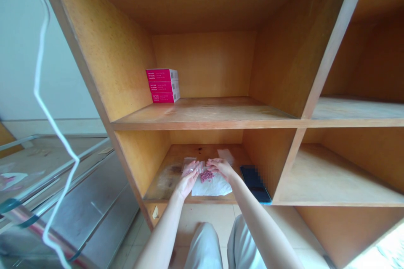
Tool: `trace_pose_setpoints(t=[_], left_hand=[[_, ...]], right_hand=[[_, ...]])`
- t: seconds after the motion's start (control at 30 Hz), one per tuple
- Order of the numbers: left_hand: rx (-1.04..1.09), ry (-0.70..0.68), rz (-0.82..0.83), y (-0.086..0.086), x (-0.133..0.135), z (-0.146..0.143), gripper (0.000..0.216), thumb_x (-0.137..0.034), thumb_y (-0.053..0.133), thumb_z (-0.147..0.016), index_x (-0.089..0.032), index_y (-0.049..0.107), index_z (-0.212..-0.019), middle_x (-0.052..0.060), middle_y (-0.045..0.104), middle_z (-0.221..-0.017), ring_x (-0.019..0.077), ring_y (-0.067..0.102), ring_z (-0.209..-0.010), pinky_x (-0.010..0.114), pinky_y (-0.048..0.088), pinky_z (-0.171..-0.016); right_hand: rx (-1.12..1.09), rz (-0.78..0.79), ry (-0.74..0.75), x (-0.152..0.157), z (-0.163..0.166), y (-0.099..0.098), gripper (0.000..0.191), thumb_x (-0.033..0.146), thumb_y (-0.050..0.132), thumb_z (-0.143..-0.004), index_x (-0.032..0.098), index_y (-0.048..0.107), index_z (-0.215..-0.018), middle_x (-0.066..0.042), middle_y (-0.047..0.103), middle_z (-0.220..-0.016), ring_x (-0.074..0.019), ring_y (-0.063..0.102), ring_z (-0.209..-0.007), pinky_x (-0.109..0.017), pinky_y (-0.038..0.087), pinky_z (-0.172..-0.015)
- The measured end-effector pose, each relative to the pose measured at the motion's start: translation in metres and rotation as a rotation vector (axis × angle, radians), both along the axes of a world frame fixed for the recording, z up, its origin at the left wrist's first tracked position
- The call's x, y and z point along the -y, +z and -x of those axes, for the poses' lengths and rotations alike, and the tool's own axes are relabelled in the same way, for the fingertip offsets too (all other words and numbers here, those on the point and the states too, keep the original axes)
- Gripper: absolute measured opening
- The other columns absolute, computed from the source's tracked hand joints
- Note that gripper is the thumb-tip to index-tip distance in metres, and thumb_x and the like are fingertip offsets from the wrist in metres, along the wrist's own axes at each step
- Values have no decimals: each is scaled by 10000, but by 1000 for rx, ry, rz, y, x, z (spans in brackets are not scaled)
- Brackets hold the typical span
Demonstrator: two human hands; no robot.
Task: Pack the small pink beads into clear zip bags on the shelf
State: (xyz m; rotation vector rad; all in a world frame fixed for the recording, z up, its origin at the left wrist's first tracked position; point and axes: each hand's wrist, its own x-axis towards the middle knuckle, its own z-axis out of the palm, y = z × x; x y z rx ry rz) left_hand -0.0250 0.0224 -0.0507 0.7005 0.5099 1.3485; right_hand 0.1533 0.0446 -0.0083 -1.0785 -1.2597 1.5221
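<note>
Cable [47, 112] dangling at frame left. Lower centre, on the shelf [162, 185]: left hand [186, 180] pinching a clear bag [188, 164], right hand [221, 168] bending onto beads [206, 175] on paper [213, 188], grip unclear. Risk: a nudged bead rolling off the shelf lip.

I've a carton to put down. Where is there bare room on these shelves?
Upper shelf, right of the pink boxes; the right-hand compartment past the phone. Crowded: the lower compartment, where left hand, right hand, white paper and bags sit.
</note>
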Motion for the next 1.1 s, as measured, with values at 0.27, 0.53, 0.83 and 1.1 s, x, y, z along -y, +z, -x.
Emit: trace_pose_setpoints(t=[0.27,0.53,0.83,1.1], left_hand=[[-5,-16,22,-7,-1,-1,414,-11,617,-664,-176,558,-1039,67,569,-1174,176,458,-1169,281,362,-980],[-67,-23,42,-9,-3,-7,443,18,643,-621,-165,557,-1015,81,588,-1142,165,494,-1130,268,363,-974],[-291,-17,38,-12,-13,-17,434,-9,694,-555,-163,594,-947,76,645,-997,178,580,-960,317,382,-896],[-496,-13,-39,-4,-13,-28,374,-40,687,-534,-158,595,-877,45,655,-880,131,580,-659,221,398,-558]], right_hand=[[11,-130,-419,-4,19,-34,473,483,312,-820,166,579,-1046,-100,595,-1117,-205,543,-1044,-316,423,-856],[16,-163,-465,-7,35,-49,662,562,108,-834,157,531,-1142,-93,556,-1181,-182,508,-1098,-284,396,-892],[0,-120,-373,-9,35,-61,773,638,50,-801,142,518,-1164,-105,555,-1182,-181,515,-1092,-272,403,-881],[54,-145,-349,-14,37,-71,729,609,100,-821,121,531,-1150,-128,556,-1175,-189,508,-1099,-292,372,-916]])
